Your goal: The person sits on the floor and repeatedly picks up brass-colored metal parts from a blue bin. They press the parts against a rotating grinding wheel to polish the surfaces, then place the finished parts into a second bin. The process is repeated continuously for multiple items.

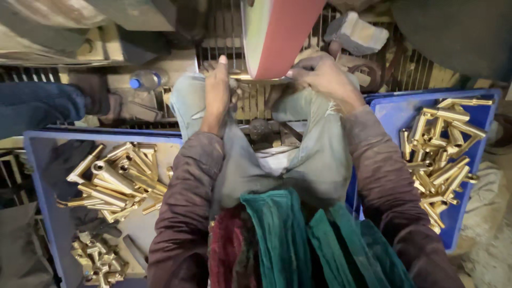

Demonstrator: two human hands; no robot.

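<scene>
Both hands — left hand [216, 88], right hand [320, 77] — gripped a brass piece [250, 78] against the red belt [280, 37]; both blue trays [392, 114] held brass parts [114, 178].

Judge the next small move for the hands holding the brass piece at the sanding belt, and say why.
Probably keep the brass piece pressed to the red sanding belt and turn it slightly. Both the left hand and right hand grip its ends right under the belt, so the piece looks in mid-pass. The blue crate of brass parts at the right suggests where it might go afterwards.
</scene>
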